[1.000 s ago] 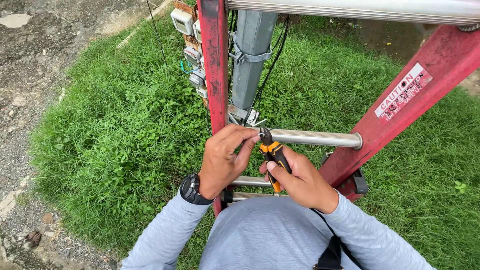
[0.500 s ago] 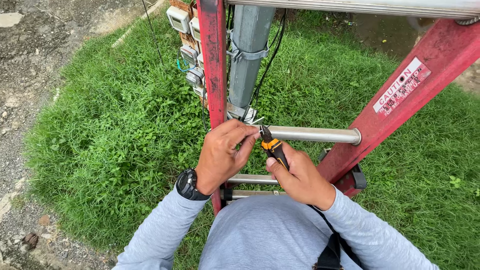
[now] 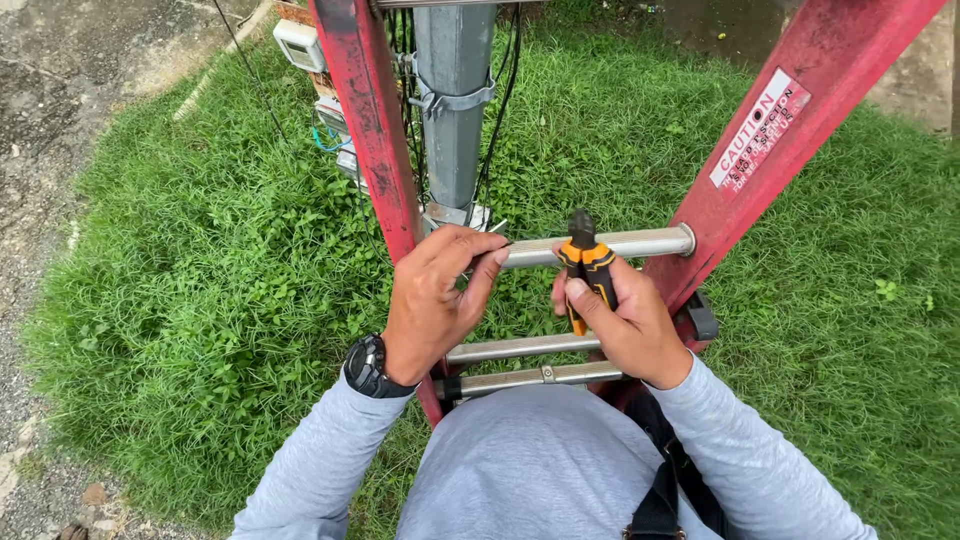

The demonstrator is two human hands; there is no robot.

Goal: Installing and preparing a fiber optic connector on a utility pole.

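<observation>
Where rail (image 3: 800, 110) reddens, white label (image 3: 759, 130).

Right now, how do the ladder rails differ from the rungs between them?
The rails are red, flat and wide, and run lengthwise; the rungs are bare grey metal, round and thin, and run crosswise. The right rail carries a warning sticker; the rungs carry none. The right hand holds orange-handled pliers at the top rung, and the left hand has its fingers there too. Both are parts of one ladder.
</observation>
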